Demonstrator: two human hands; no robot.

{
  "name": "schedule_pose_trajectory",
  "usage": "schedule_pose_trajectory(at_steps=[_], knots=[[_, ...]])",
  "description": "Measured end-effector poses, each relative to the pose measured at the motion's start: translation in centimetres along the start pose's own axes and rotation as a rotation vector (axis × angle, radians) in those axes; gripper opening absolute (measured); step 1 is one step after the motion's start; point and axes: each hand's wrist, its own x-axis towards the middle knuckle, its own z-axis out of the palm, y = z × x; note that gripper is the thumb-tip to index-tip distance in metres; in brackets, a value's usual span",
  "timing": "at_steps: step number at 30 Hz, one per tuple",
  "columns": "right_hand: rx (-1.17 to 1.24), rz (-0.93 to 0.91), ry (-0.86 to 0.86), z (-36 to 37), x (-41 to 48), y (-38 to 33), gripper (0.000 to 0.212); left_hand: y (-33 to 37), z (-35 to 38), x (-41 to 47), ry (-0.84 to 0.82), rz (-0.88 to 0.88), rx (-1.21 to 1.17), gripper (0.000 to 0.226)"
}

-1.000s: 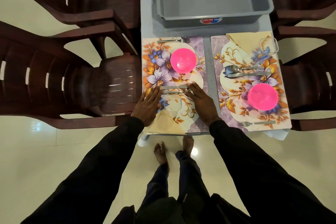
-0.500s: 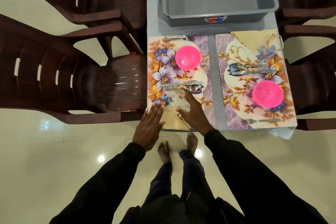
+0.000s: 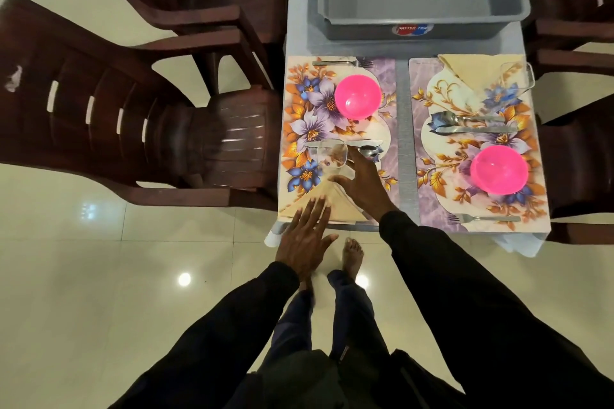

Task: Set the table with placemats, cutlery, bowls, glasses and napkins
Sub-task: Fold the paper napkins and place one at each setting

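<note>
Two floral placemats lie side by side on the small table. On the left placemat (image 3: 299, 103) are a pink bowl (image 3: 357, 96), a fork (image 3: 332, 62), a knife and spoon (image 3: 368, 144), a clear glass (image 3: 330, 156) and a beige napkin (image 3: 335, 202). My right hand (image 3: 360, 186) grips the glass low down, thumb and fingers around it. My left hand (image 3: 305, 236) lies flat with straight fingers, its tips on the napkin's near edge. The right placemat (image 3: 432, 202) holds a pink bowl (image 3: 498, 169), cutlery (image 3: 471, 124), a fork (image 3: 488, 218), a napkin (image 3: 471, 66) and a glass (image 3: 516, 76).
A grey plastic tub (image 3: 415, 23) stands at the far end of the table. Dark brown plastic chairs (image 3: 166, 129) crowd the left side, and more chairs (image 3: 578, 149) stand at the right. I stand barefoot on a glossy tiled floor at the table's near edge.
Both hands drew back from the knife and spoon. My right hand took hold of the glass; my left hand slid to the napkin at the near edge.
</note>
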Motion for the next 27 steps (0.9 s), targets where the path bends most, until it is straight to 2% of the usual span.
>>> schedule_pose_trajectory(at_steps=[9,14,19,21,23,25,27], knots=[[0.013,-0.014,-0.018,-0.3,0.2,-0.4,0.074,0.8,-0.2,0.1,-0.002,-0.023,-0.023,0.079],[0.027,-0.054,-0.019,-2.8,-1.4,-1.6,0.079,0.5,-1.4,-0.7,0.026,-0.015,-0.038,0.077],[0.048,-0.164,0.14,-8.0,-2.7,-2.8,0.047,-1.7,-5.0,-1.1,0.199,-0.001,-0.017,0.065],[0.025,-0.17,0.155,-9.7,-1.9,-3.2,0.042,-2.2,-7.5,-0.5,0.318,0.019,-0.012,0.063],[-0.02,-0.184,0.173,-11.1,-0.3,-4.1,0.04,-2.8,-9.9,0.4,0.451,0.09,0.024,0.078],[-0.086,-0.227,0.19,-11.9,1.0,-4.9,0.037,-3.6,-11.7,1.4,0.492,0.103,0.044,0.089],[-0.157,-0.254,0.206,-12.3,2.0,-5.6,0.036,-4.5,-12.4,2.0,0.508,0.07,0.006,0.072]])
